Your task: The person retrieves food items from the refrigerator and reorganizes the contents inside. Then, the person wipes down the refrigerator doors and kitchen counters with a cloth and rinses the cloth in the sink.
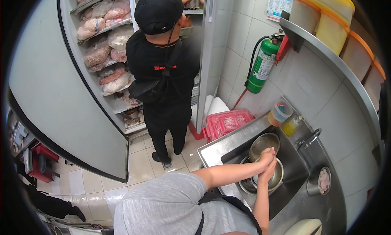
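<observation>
My left hand (266,155) and my right hand (267,170) are pressed together, fingers closed, above metal bowls in the sink (292,158). Anything between the palms is hidden. Just beyond my left hand, a round metal bowl (264,142) leans in the basin. Beneath my right hand is another metal bowl (280,174), partly covered by my hands and forearm. The curved faucet (310,139) stands to the right of both hands.
A person (163,72) in black stands at an open fridge with bagged meat (97,53). Around the sink are a pink crate (229,123), a plastic tub (280,112), a yellow bottle (290,127) and a metal container (319,181). A shelf (338,68) juts overhead.
</observation>
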### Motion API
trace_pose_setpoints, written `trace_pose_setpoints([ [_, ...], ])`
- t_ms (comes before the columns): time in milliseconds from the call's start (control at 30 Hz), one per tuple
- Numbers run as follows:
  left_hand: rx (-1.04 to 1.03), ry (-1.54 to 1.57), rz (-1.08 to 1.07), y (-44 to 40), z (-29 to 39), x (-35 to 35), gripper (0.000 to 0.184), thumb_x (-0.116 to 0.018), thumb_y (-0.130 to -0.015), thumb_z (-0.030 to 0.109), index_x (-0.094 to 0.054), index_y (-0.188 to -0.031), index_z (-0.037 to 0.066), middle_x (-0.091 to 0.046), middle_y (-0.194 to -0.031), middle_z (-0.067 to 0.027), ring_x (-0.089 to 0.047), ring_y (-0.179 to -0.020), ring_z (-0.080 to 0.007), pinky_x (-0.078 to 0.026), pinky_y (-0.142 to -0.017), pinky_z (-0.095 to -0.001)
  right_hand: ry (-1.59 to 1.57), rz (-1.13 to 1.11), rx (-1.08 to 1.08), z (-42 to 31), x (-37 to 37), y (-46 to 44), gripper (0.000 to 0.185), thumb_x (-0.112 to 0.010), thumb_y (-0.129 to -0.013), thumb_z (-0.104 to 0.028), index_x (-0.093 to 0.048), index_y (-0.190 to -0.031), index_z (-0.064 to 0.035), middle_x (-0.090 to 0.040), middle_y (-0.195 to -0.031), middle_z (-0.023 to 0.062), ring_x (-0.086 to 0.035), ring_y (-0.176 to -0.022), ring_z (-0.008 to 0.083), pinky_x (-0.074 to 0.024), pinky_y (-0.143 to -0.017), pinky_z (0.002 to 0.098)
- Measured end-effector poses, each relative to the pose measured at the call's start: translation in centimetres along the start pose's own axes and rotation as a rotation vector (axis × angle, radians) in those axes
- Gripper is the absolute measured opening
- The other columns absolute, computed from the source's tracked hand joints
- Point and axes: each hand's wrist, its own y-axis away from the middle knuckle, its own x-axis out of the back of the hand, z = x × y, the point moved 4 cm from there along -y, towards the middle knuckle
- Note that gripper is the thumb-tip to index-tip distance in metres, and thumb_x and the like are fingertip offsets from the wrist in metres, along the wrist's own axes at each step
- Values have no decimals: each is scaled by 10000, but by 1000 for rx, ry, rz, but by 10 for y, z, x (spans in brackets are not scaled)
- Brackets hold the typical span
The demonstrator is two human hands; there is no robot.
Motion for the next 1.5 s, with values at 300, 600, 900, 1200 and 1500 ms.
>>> trace_pose_setpoints([
  [300, -550, -628, 45, 44, 44, -22, 518, -484, -836, 413, -489, -536, -9, -461, -494, -156, -431, -464, -230, -366, -520, -364, 325, -111, -239, 154, 3, -39, 190, -512, -814, -220, -497, -949, -86, -519, -714, 66, -515, -594, 231, -391, -523, 338],
  [600, -258, -656, -428, 3, 20, -16, 536, -517, -824, 420, -425, -475, 23, -406, -438, -65, -379, -391, -158, -305, -405, -336, -675, -210, -715, 124, -11, -3, 127, -554, -762, -190, -449, -741, -121, -386, -511, -37, -330, -373, 58, -208, -332, 196],
  [900, 239, -255, -802, 33, 42, -28, 544, -504, -843, 427, -249, -451, 148, -260, -406, 34, -234, -343, -87, -184, -349, -256, -918, -524, -846, 121, -6, 10, 118, -494, -685, -15, -429, -633, -99, -305, -474, -57, -264, -357, 46, -206, -337, 193],
  [1200, 477, 27, -612, 30, 16, 32, 472, -490, -858, 394, -291, -500, 160, -263, -433, 30, -257, -377, -102, -245, -391, -261, -877, -824, -948, 125, -15, 38, 156, -595, -740, -42, -474, -803, -116, -383, -538, -58, -341, -419, 35, -276, -378, 193],
  [1500, 382, 279, -9, 28, 64, 179, 392, -539, -833, 297, -351, -519, 153, -395, -502, -9, -450, -527, -170, -418, -559, -343, -133, -481, 87, -75, 90, -47, 267, -531, -838, -166, -611, -922, 74, -606, -975, 166, -581, -898, 215, -456, -803, 306],
])
